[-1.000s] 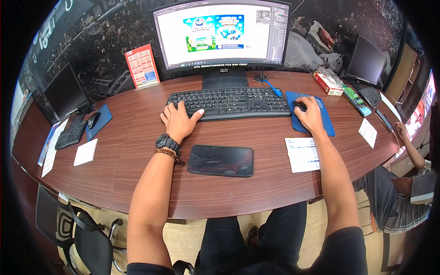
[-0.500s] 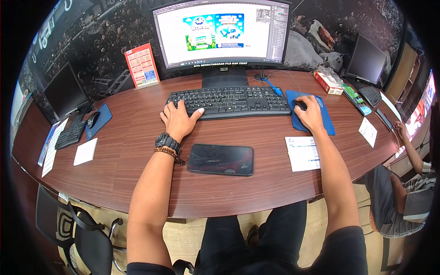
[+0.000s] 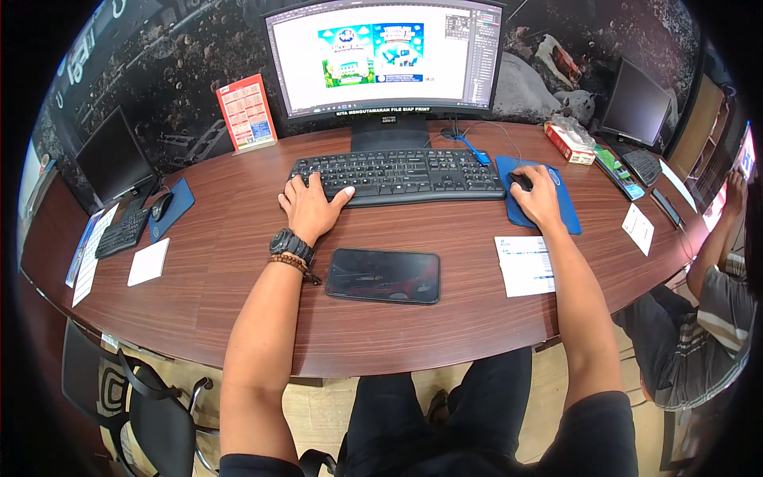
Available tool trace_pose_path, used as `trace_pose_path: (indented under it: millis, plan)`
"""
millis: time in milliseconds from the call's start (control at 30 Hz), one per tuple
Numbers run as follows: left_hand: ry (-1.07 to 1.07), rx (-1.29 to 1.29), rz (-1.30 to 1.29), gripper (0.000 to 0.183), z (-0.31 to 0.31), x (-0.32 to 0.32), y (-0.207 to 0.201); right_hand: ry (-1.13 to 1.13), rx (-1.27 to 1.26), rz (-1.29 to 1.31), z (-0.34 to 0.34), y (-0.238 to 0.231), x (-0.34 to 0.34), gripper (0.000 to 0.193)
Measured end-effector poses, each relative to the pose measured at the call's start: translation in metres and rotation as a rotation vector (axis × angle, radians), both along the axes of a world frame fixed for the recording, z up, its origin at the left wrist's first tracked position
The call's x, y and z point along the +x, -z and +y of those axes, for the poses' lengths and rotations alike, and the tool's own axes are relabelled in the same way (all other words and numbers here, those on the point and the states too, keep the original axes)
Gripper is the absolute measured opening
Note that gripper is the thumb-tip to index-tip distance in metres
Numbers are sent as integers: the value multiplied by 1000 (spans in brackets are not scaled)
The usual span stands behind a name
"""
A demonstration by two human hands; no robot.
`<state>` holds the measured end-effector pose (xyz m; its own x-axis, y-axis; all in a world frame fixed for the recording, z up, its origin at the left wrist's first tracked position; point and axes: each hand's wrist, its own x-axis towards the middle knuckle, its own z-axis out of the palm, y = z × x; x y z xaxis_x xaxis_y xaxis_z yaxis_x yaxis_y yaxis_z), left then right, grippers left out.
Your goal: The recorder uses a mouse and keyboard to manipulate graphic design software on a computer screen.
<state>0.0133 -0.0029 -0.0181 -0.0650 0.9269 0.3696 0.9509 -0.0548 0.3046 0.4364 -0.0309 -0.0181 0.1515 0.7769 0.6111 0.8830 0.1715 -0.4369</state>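
My left hand (image 3: 311, 211) rests spread on the left end of a black keyboard (image 3: 413, 179), its fingertips on the keys and the thumb along the near edge. A dark watch and a beaded bracelet circle that wrist. Over at the keyboard's right side, my right hand (image 3: 542, 200) is curled round a black mouse (image 3: 520, 182) on a blue mouse pad (image 3: 567, 211). Behind the keyboard, a curved monitor (image 3: 294, 75) displays two blue-and-green designs side by side. Between my forearms lies a black phone (image 3: 383, 276), face up.
A printed paper (image 3: 523, 266) sits beside my right forearm. Farther left are a red calendar (image 3: 246, 111), a second monitor (image 3: 116, 159) and an office chair (image 3: 159, 413). A red-and-white box (image 3: 569, 143) and another monitor (image 3: 637, 103) stand at right, near a seated person (image 3: 711, 334).
The person at the right has raised a hand from the desk edge up toward a bright screen and shifted their body. My hands stay where they were.
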Motion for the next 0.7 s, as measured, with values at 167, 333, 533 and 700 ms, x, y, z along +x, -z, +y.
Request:
trace_pose_path:
  millis: [167, 333, 533, 700]
  plan:
    - [-1, 1, 0, 86, -1, 0, -1, -7, 4, 18, 1, 1, 0, 32]
    - [4, 39, 20, 81, -3, 2, -2, -12, 2, 11, 1, 2, 2, 33]
    - [35, 165, -74, 59, 6, -5, 2, -1, -18, 20, 2, 1, 1, 33]
    - [18, 184, -41, 57, 6, -5, 3, 10, -34, 13, 1, 0, 0, 34]
